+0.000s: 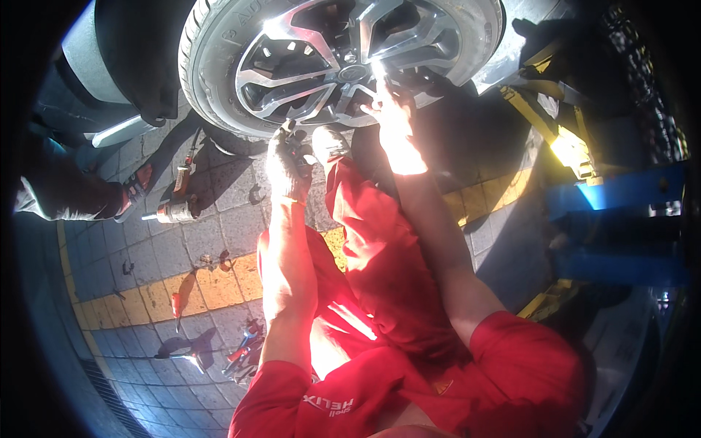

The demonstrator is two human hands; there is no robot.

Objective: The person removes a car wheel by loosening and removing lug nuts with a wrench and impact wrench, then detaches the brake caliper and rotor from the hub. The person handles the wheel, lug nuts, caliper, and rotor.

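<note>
A wheel (355,72), with a grey tyre and a silver-and-black multi-spoke alloy rim, stands in front of me at the top of the view. My right hand (395,125) reaches up to the spokes just below the hub cap (352,73). Strong glare washes it out, but its fingers look stretched and apart, one pointing at the hub. Close to the tyre's lower edge, my left hand (287,166) has its fingers curled around something small and dark that I cannot make out. It seems to wear a pale glove. My shoe (331,143) is between both hands.
A power wrench (177,211) lies on the paving at the left, near another person's foot (134,191). Closer to me are a red-handled screwdriver (177,305) and other hand tools (244,355). At the right stand a yellow metal arm (549,130) and a blue post (617,237).
</note>
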